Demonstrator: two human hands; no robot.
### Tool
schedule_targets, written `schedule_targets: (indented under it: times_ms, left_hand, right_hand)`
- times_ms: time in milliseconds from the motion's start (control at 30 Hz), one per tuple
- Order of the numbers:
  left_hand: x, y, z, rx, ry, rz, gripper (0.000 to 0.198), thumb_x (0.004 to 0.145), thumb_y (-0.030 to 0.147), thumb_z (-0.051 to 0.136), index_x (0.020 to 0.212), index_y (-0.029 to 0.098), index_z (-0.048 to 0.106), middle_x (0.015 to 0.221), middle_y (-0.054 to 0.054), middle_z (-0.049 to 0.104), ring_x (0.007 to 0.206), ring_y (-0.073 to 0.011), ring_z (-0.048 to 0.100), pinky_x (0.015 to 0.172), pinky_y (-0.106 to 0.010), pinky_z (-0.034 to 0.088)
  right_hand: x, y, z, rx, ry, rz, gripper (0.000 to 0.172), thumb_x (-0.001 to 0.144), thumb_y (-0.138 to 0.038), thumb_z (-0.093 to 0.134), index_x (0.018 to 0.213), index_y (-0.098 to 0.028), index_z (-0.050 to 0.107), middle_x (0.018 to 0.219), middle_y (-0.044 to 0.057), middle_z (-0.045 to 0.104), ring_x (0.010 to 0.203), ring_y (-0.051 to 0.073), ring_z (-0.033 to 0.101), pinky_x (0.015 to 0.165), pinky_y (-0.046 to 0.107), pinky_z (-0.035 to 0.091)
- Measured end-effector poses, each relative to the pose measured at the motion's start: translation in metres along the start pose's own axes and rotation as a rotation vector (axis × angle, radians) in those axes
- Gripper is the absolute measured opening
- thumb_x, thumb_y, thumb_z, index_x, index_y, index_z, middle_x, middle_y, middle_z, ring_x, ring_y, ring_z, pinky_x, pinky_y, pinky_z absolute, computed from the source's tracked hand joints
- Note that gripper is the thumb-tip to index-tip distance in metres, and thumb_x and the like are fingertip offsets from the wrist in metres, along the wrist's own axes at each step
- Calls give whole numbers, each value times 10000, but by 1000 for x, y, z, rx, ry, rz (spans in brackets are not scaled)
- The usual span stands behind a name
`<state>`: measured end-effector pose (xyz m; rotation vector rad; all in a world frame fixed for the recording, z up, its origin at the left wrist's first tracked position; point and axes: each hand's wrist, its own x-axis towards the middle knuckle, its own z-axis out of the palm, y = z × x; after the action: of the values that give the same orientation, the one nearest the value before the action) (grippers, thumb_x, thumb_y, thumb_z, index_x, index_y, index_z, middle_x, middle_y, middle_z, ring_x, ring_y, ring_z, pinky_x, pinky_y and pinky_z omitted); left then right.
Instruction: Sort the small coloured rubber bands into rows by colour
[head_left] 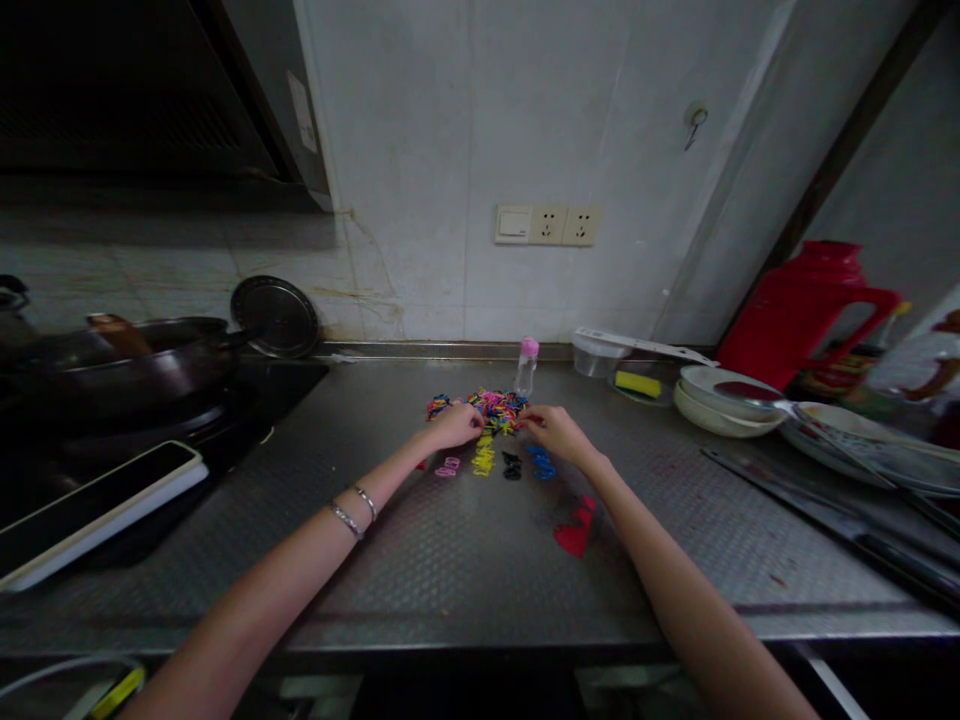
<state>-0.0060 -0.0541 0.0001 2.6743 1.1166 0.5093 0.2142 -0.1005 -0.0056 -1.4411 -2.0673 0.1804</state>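
A heap of small multicoloured bands [499, 408], which look like little rubber bands, lies on the metal counter. My left hand [454, 426] is at the heap's front left, its fingertips pinched together. On the right edge of the heap my right hand [553, 430] also has its fingers pinched. What either hand holds is too small to make out. In front are small single-colour groups: pink bands [448, 467], yellow bands [483, 456], black bands [511, 466] and blue bands [541, 463]. A bit of red shows by my left wrist.
A pink-capped clear bottle [526, 368] stands behind the heap. A red heart-like piece [575, 530] lies near my right forearm. On the right are stacked bowls [724, 412], a yellow sponge [637, 385], a knife [795, 505] and a red flask [799, 310]. A pan [142, 370] sits left.
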Motion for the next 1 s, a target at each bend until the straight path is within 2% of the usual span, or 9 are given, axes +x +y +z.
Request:
schedule_targets:
  times_ms: [233,500,700,867,1000]
  left_hand:
    - [3,-1,-3,-64,-46,-21,194,657,154,525,728,142,706,613,-8,638,574,-113,522,633,-201,381]
    - [2,0,-4,-200,-64,-49,191,643,173,531,704,118,704,593,-12,625,554,-102,494,568,-193,361]
    - [-8,-9,-19,-319,-2,-112,242,692,235,511,762,98,698,642,-35,641,561,-100,505,539,-187,355]
    - [-17,-20,-29,-437,47,-181,294,706,309,525,767,70,683,600,-45,628,506,-91,483,507,-192,353]
    - [-20,-25,-32,-450,98,-218,311,703,339,534,738,68,683,597,-51,631,526,-99,503,519,-196,366]
  right_hand:
    - [0,1,0,-6,-14,-10,225,751,-161,488,866,-208,677,851,41,684,775,157,615,710,227,451]
    - [0,-3,3,-62,-29,-74,204,779,-187,476,862,-189,662,858,46,656,816,144,577,750,229,415]
    - [1,-9,9,-125,-65,-116,237,824,-250,458,932,-177,655,893,77,597,884,164,520,785,258,397]
    - [1,-18,16,-218,-109,-153,252,832,-280,465,1014,-233,633,932,74,556,934,185,475,845,300,368]
    - [3,-26,18,-280,-136,-142,245,842,-289,450,1000,-252,633,936,75,553,946,194,460,813,290,379]
